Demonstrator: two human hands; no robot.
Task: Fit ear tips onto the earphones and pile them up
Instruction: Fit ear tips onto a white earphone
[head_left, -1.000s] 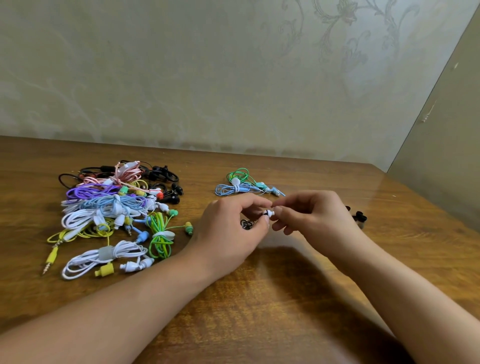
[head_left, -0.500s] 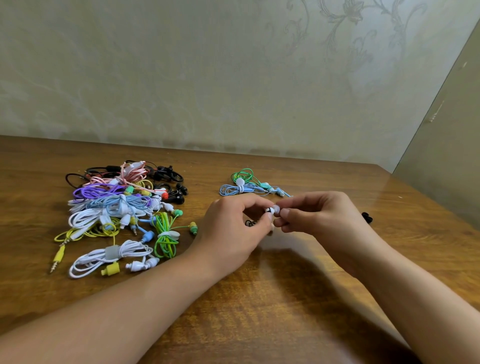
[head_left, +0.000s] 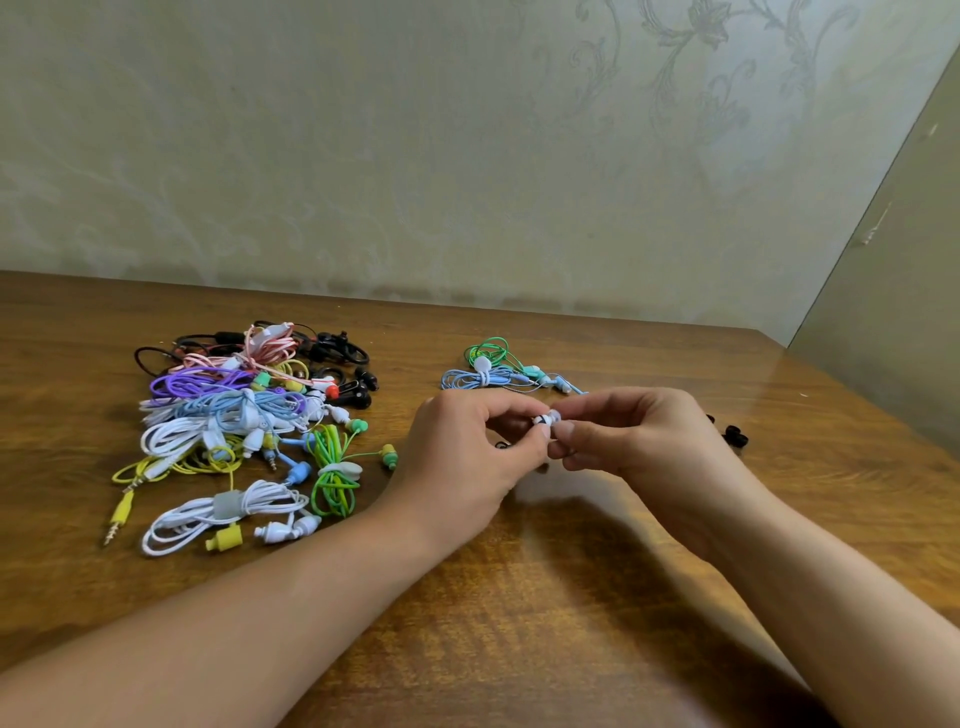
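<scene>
Over the middle of the wooden tabletop (head_left: 597, 613), two hands meet fingertip to fingertip. The left hand (head_left: 467, 457) pinches a small white earbud (head_left: 542, 419) between thumb and forefinger, its other fingers curled under. The right hand (head_left: 623, 441) pinches a pale ear tip (head_left: 554, 415) against the end of that earbud, fingers bent around it; whether the tip is fully seated I cannot tell.

To the left lies one big heap of coiled earphones (head_left: 239, 415) in pink, purple, blue, white, yellow, green and black, too tangled to count exactly. At its near edge I can pick out one white coil (head_left: 228, 512) and one green coil (head_left: 332, 473).

Beyond the hands sit two more coils touching each other: one green-cabled set (head_left: 491, 351) and one light blue set (head_left: 470, 378).

Just past the right wrist, two or three small black ear tips (head_left: 735, 435) lie loose on the wood, partly hidden.
</scene>
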